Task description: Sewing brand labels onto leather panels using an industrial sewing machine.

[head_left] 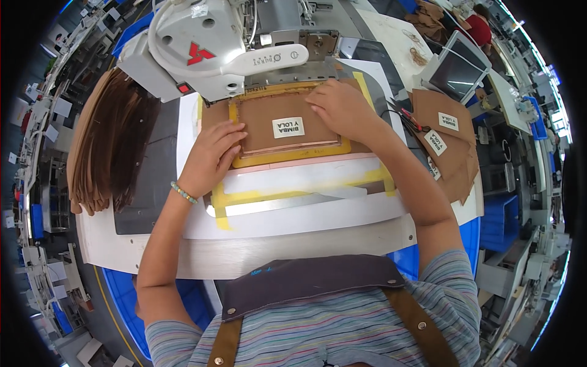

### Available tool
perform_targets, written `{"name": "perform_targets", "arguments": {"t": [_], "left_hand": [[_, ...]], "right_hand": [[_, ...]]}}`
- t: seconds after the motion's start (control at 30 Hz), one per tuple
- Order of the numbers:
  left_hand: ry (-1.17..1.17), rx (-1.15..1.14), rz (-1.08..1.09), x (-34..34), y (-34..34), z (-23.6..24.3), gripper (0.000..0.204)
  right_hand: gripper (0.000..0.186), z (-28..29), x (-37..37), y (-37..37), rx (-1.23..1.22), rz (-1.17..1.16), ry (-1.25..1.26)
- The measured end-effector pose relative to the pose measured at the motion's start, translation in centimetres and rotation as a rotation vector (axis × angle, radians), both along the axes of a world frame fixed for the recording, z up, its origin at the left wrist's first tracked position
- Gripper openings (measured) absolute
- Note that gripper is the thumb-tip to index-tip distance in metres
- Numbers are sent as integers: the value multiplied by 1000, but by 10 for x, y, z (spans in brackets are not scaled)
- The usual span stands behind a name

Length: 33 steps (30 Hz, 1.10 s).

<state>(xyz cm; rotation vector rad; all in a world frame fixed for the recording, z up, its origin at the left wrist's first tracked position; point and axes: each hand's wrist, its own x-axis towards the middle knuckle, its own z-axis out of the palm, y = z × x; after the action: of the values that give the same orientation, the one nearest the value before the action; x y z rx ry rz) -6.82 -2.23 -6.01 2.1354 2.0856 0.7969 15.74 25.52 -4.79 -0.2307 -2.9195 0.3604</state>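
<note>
A brown fabric panel (260,126) lies flat under a yellow-edged template frame (292,155). It bears a cream label (288,127) with dark print, upside down to me. My left hand (217,150) rests at the frame's left side, fingers lying flat with their tips on the panel. At the right, my right hand (343,109) lies over the frame's far corner, its fingers slightly bent and their tips touching the panel. Neither hand grips anything. Just beyond the frame stands the head of a white sewing machine (202,55).
Stacked brown panels (113,144) hang at the left. More labelled brown pieces (449,162) lie at the right, with red-handled snips (413,119) beside them. A grey-screened control panel (455,67) stands behind. Yellow tape (293,196) edges a white sheet. Blue bins (498,223) sit below table height.
</note>
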Motion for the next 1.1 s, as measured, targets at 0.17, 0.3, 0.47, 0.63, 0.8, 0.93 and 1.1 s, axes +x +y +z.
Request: {"name": "perform_targets", "arguments": {"t": [0.17,0.3,0.47,0.63,0.8,0.93,1.1], "left_hand": [[64,-63,-66,4,23,-9,48],[92,-99,-98,9,40,-15,50],[138,-124,-105,10,43,-19,52],[143,-138,-100,14,45,-18,53],[201,-134,-143,21,55,-19,52],[220,-126,-147,29,63,-20,51],[194,-146,-117,32,67,-17,52]], "right_hand": [[29,-40,29,0,292,-45,282],[30,-41,26,-6,331,-50,261],[32,-42,26,-6,352,-62,267],[33,-35,27,-12,347,-56,219],[33,-36,17,-18,413,-77,185],[34,-32,12,-22,413,-81,135],[34,-24,6,-25,342,-55,123]]}}
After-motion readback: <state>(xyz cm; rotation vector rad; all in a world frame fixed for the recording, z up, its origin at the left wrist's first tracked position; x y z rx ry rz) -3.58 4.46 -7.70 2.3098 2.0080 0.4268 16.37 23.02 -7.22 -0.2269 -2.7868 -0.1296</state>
